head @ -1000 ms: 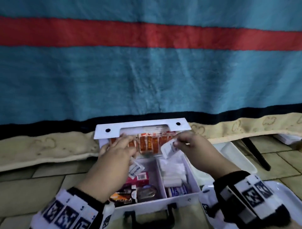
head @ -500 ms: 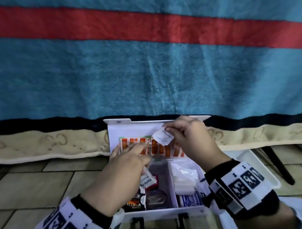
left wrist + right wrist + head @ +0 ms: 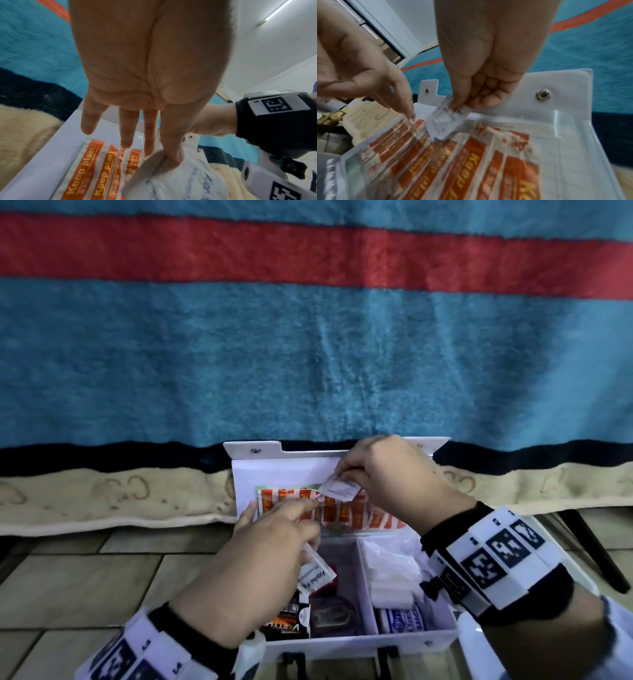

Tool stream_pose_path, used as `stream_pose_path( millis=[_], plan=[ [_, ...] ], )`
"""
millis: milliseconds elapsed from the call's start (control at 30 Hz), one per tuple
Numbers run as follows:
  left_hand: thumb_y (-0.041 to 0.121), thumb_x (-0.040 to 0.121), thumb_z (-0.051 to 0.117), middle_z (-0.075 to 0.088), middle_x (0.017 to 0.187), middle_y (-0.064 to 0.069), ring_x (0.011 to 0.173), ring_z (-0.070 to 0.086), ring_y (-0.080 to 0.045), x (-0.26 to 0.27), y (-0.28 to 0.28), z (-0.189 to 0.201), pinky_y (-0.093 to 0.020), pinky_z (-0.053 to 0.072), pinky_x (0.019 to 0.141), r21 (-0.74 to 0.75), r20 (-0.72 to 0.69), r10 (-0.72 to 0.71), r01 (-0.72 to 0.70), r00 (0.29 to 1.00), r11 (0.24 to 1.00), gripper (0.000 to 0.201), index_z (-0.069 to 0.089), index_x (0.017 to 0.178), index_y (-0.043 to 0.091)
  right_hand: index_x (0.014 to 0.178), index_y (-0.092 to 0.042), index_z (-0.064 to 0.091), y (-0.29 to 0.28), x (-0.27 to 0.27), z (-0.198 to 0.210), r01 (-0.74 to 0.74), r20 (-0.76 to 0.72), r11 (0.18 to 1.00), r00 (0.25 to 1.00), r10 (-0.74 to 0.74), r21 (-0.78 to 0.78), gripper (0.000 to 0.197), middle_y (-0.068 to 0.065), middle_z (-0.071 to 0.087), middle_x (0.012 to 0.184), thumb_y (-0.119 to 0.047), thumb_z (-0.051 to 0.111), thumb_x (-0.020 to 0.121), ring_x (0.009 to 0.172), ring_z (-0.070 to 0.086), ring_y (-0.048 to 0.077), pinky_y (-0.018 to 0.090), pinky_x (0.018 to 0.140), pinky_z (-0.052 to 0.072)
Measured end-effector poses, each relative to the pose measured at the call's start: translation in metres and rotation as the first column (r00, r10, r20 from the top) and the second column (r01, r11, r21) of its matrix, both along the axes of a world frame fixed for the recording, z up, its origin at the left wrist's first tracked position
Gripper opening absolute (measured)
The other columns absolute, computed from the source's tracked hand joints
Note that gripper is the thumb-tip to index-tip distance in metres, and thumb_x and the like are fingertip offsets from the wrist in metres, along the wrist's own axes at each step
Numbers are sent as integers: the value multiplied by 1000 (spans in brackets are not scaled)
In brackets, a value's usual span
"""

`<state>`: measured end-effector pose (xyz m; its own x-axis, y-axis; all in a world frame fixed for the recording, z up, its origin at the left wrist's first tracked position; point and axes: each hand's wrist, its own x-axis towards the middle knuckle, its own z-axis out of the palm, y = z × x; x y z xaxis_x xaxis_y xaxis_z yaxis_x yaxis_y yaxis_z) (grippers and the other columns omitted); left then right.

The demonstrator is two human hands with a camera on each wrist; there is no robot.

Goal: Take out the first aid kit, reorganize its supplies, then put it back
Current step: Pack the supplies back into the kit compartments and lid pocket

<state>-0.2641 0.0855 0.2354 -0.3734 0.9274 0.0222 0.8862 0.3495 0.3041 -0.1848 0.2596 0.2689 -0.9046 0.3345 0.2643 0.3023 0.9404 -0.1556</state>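
Floor tiles [image 3: 85, 577], beige with dark joints, carry the open first aid kit [image 3: 411, 637], whose lid [image 3: 274, 474] stands up against a cream fleece edge [image 3: 120, 498] and, above that, a teal blanket [image 3: 308, 354] with a red stripe and a black band. A white wall and a ceiling tube light show only in the left wrist view.

The right hand [image 3: 387, 474] pinches a small white sachet [image 3: 340, 489] between thumb and curled fingers [image 3: 488, 94], holding it just in front of the clear lid pocket full of orange plaster strips [image 3: 471, 162]. The left hand [image 3: 270, 546] has its long fingers [image 3: 126, 128] stretched out, tips touching that pocket beside the sachet, while another sachet [image 3: 313, 573] printed "Alcohol" hangs clamped under the hand; which digits grip it is hard to tell. Below these fingers the kit's compartments hold white gauze packs [image 3: 390, 573] and a blue-printed bandage [image 3: 404, 618]; a dark packet [image 3: 284, 625] is half covered by the left wrist. A white tray [image 3: 479, 652] to the right is cut off by the right forearm. The right wrist view is blurred.
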Motion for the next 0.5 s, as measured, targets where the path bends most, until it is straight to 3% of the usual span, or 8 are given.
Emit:
stream_pose_path(
  millis=[67, 233, 367, 500],
  plan=[
    [20, 95, 44, 17, 149, 27, 138, 22, 2, -1, -1, 1, -43, 0, 117, -3, 12, 1, -1, 1000, 1000, 17, 42, 84, 34, 94, -29, 73, -1, 0, 4, -28, -33, 999, 999, 27, -24, 14, -5, 69, 100, -28, 62, 85, 98, 61, 17, 35, 83, 51],
    [23, 96, 44, 18, 148, 27, 136, 23, 3, 0, 0, 2, -42, 1, 118, 2, 21, 9, -9, 1000, 1000, 18, 41, 83, 34, 96, -29, 71, -4, -4, 5, -72, 228, 989, 973, 41, 130, 17, -4, 69, 99, -27, 59, 85, 102, 52, 18, 30, 86, 44],
    [23, 97, 44, 18, 149, 25, 139, 18, 1, 1, 2, 4, -41, 3, 117, -3, 22, 10, -10, 1000, 1000, 17, 42, 84, 34, 93, -27, 68, -18, -9, 6, -63, 259, 952, 966, -17, 299, 17, -4, 68, 97, -20, 54, 86, 103, 47, 22, 30, 77, 23],
    [23, 97, 44, 19, 148, 26, 136, 24, 1, 1, 2, 6, -38, 5, 116, 4, 17, 8, -8, 1000, 1000, 17, 41, 84, 34, 95, -25, 67, -21, -11, 10, -20, 255, 929, 963, -81, 371, 18, -4, 67, 97, -19, 52, 88, 105, 50, 22, 34, 82, 25]
  ],
)
